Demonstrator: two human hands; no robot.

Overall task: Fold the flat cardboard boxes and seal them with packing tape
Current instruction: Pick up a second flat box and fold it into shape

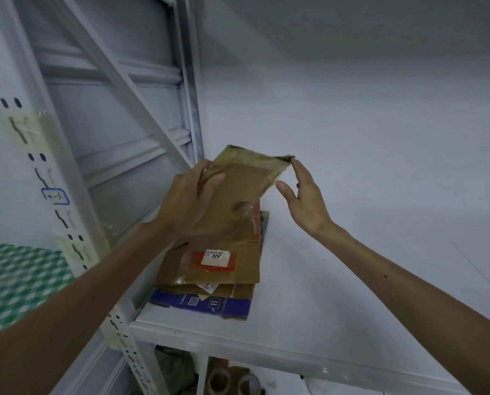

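Observation:
My left hand (pixel 192 195) grips a flattened brown cardboard box (pixel 238 189) by its left edge and holds it tilted above the shelf. Old clear tape shines along the box's top end. My right hand (pixel 303 195) is open beside the box, its fingertips touching the upper right corner. Beneath lies a stack of flat boxes (pixel 218 269): a brown one with a red and white label on top, and a purple printed one (pixel 203 305) at the bottom.
The stack sits on a white metal shelf (pixel 337 280) against a white wall. A perforated upright post (pixel 55 172) stands at the left. Tape rolls (pixel 232 380) lie on the level below. A green checked surface (pixel 15 280) is at far left.

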